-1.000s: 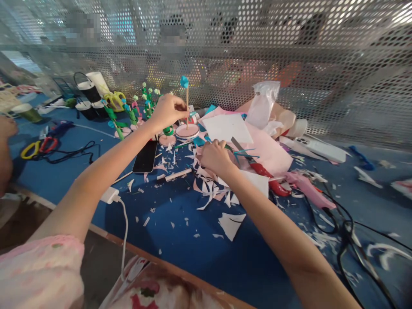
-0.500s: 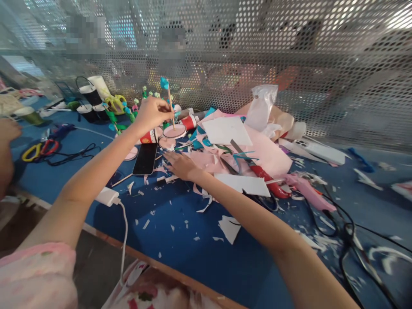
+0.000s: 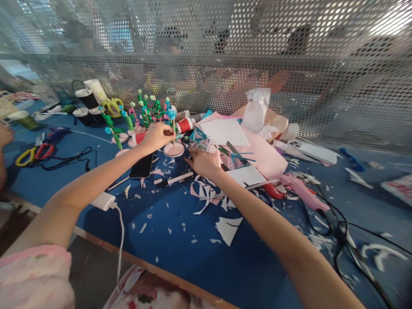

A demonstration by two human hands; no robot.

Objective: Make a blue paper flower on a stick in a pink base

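My left hand [image 3: 158, 135] pinches a thin wooden stick [image 3: 174, 128] that stands upright on a round pink base [image 3: 174, 149], with a small blue paper flower [image 3: 171, 113] at its top. The base rests on the blue table [image 3: 180, 244]. My right hand [image 3: 203, 162] lies just right of the base among pink and white paper scraps [image 3: 209, 193], fingers stretched toward the base, holding nothing I can see. Behind the stick stand several similar stick flowers [image 3: 146, 112] with green wrapping.
A black phone [image 3: 140, 165] lies left of the base, a white charger and cable [image 3: 104, 201] near the table edge. Red-handled scissors [image 3: 254, 171], a pink glue gun [image 3: 304, 189] and black cables [image 3: 341, 231] lie right. Perforated metal screen [image 3: 289, 64] closes the back. Another person's hand [image 3: 4, 135] shows far left.
My left hand brought the stick flower down and rightward, setting its base on the table. My right hand shifted right, toward the base, and its fingers stay extended.
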